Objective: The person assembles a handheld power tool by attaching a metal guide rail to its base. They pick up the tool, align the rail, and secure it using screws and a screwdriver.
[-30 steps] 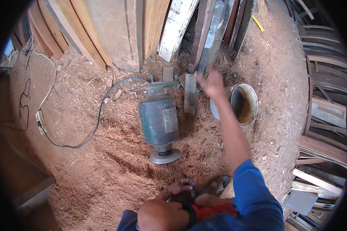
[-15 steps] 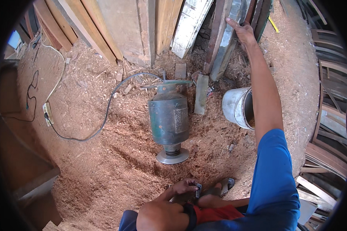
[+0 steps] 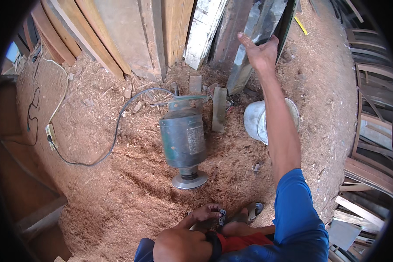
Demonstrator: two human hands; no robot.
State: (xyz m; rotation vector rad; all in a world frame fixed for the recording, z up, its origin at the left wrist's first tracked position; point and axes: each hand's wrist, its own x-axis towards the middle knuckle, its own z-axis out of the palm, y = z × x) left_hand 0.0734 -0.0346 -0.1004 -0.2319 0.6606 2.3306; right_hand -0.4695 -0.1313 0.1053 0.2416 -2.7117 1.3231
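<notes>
My right arm is stretched forward, and my right hand grips the edge of a grey-stained wooden plank, thumb at its left side and fingers curled over the right. That plank stands leaning among other boards. Low in the view, my left hand is closed around a small grey flat-sided object; its kind is too small to make out. Between the hands, a worn green-grey motor-like machine lies on the sawdust. A round metal disc sits at its near end.
Several boards lean along the far side. A white bucket stands below my right forearm. A dark cable runs from the machine to a power strip. Wood frames are stacked at right; a brown wooden structure stands at left.
My right hand has come nearer and slid lower along the plank, its fingers now curled over the right edge. The view has shifted slightly. My left hand keeps its hold.
</notes>
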